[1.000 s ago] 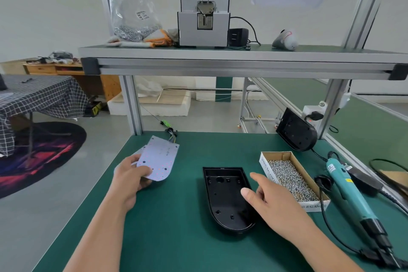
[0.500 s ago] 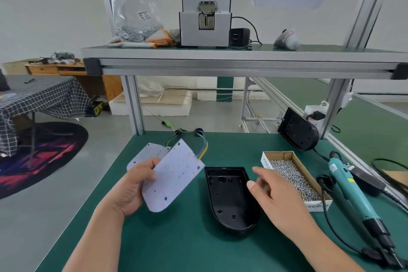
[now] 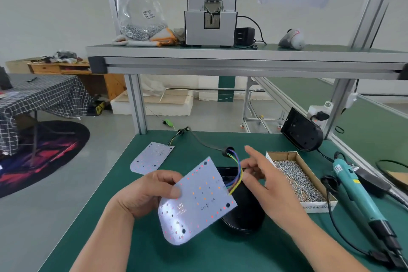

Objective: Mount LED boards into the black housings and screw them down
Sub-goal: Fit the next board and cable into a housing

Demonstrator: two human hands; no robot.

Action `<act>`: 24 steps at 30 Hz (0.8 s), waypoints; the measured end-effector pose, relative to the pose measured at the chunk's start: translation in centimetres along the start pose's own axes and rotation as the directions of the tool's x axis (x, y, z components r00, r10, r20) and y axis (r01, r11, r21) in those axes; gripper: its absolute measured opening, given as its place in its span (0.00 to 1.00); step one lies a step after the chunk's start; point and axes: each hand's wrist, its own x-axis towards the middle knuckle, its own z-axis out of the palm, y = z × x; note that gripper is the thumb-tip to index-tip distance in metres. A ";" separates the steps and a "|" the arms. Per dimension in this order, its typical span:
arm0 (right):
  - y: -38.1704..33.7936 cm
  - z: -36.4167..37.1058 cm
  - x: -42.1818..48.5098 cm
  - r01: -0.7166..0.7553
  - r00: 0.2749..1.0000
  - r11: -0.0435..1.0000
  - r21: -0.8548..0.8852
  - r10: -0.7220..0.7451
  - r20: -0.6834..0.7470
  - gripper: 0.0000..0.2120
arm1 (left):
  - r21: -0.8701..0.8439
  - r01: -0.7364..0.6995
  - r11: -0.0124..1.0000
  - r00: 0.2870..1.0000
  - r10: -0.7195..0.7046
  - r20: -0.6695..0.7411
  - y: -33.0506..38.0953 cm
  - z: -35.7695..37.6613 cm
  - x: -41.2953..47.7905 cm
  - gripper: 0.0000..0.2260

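Observation:
My left hand (image 3: 150, 194) pinches a white LED board (image 3: 196, 203) by its left edge and holds it tilted above the green bench. Coloured wires (image 3: 235, 174) and a black cable run from the board's far corner. Under the board lies a black housing (image 3: 245, 216), mostly hidden by it. My right hand (image 3: 267, 185) hovers by the wires, above the housing, with its fingers spread; whether they touch the wires I cannot tell. A second LED board (image 3: 151, 158) lies flat at the bench's back left.
A cardboard box of screws (image 3: 295, 178) sits right of the housing. A teal electric screwdriver (image 3: 357, 196) lies at the right edge with its cable. Another black housing (image 3: 301, 132) leans against the right post. The shelf above carries a screw feeder (image 3: 210, 15).
My left hand has carried the LED board right and nearer, over the housing. My right hand has left the housing's edge and risen toward the board's wires.

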 end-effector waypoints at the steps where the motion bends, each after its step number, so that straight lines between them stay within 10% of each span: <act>1: -0.5 0.2 0.2 -0.002 1.000 1.000 0.013 0.002 0.031 0.33 | 0.013 0.003 1.000 1.000 -0.003 0.023 0.1 0.3 0.1 0.17; 5: -2.2 1.2 2.0 0.050 0.982 0.999 0.012 -0.051 0.180 0.36 | 0.050 -0.002 0.999 0.994 -0.003 0.111 0.7 1.5 0.5 0.13; 9: -4.0 2.8 4.8 -0.176 0.928 0.984 0.007 0.163 0.335 0.07 | 0.040 -0.015 0.999 0.983 0.007 0.184 0.8 2.6 1.0 0.11; 12: -3.7 2.7 2.8 -0.023 0.958 0.967 0.254 -0.051 0.281 0.09 | 0.012 -0.028 1.000 0.986 0.026 0.164 0.7 3.1 1.3 0.11; 19: -1.3 2.0 0.6 -0.081 0.994 0.853 0.515 0.028 0.109 0.10 | -0.245 -0.097 0.965 0.994 0.079 -0.081 -0.1 3.6 3.1 0.16; 24: -0.8 0.6 0.2 -0.305 0.948 0.696 0.650 0.160 0.274 0.14 | -0.254 -0.130 0.958 0.945 0.042 -0.325 0.0 3.8 3.9 0.16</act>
